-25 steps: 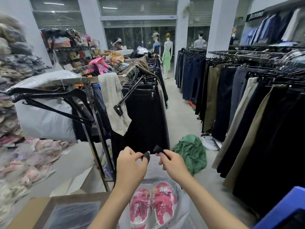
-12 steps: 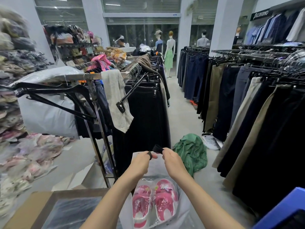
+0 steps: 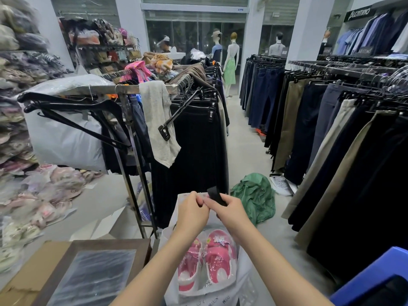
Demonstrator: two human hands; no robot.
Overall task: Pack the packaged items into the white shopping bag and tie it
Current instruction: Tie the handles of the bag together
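Observation:
The white shopping bag (image 3: 223, 291) hangs low in the centre, its top edge (image 3: 182, 200) rising behind my hands. A packaged pair of pink children's shoes (image 3: 208, 261) shows through its thin plastic. My left hand (image 3: 191, 212) and my right hand (image 3: 231, 212) are pressed together just above the shoes, fingers closed. A black handle strip (image 3: 214, 193) sticks up from my right hand's grip. My left fingers pinch at the same spot, and the strip they hold is hidden between the fingers.
An open cardboard box (image 3: 31, 274) with clear plastic inside sits at the lower left. A metal clothes rack (image 3: 132, 155) with black skirts stands directly ahead. A green cloth (image 3: 254, 195) lies on the aisle floor. Trouser racks (image 3: 331, 140) line the right, and a blue crate (image 3: 375, 272) is at the lower right.
My hands, each pinching a black strip end a little apart, have come together until they touch. The left strip end has vanished between my fingers.

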